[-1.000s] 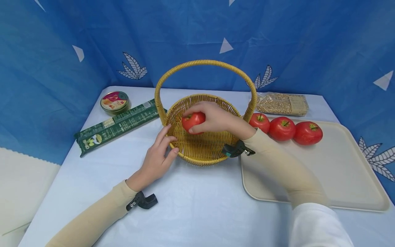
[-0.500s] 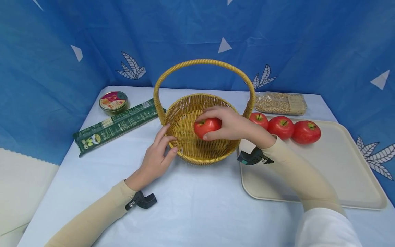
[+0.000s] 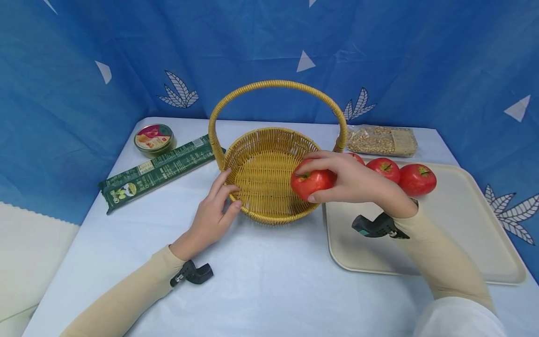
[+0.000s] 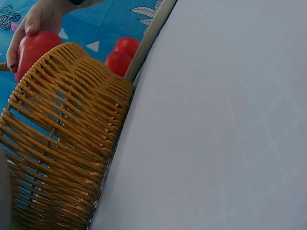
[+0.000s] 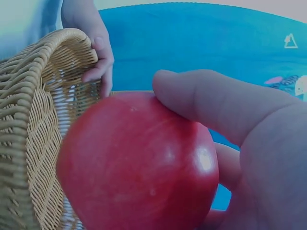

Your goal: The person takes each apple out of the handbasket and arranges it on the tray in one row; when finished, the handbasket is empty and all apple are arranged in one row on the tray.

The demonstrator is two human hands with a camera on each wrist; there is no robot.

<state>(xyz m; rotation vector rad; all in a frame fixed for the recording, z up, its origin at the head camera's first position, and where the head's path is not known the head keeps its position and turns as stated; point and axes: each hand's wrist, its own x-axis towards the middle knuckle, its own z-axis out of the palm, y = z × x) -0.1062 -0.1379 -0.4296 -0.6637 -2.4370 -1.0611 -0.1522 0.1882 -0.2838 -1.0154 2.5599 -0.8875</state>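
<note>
My right hand [image 3: 351,180] grips a red apple [image 3: 311,181] between thumb and fingers, over the right side of a wicker basket [image 3: 275,219]. In the right wrist view that apple [image 5: 139,163] fills the middle, with the right thumb on top of it. The basket has a tall arched handle, and no fruit shows inside it. My left hand [image 3: 212,213] holds the basket's left front rim, fingertips over the edge. Several apples [image 3: 417,179] stand in a row at the back of a beige tray [image 3: 421,234]; the leftmost is partly hidden by my right hand.
A green pasta packet [image 3: 162,173] lies left of the basket, with a round tin [image 3: 153,140] behind it. A clear bag of grain [image 3: 381,141] lies behind the tray. A blue patterned cloth [image 3: 261,42] hangs along the back of the white table [image 3: 269,285].
My right hand has carried the apple rightward from the middle of the basket to its right rim. The left hand stays on the basket's left rim.
</note>
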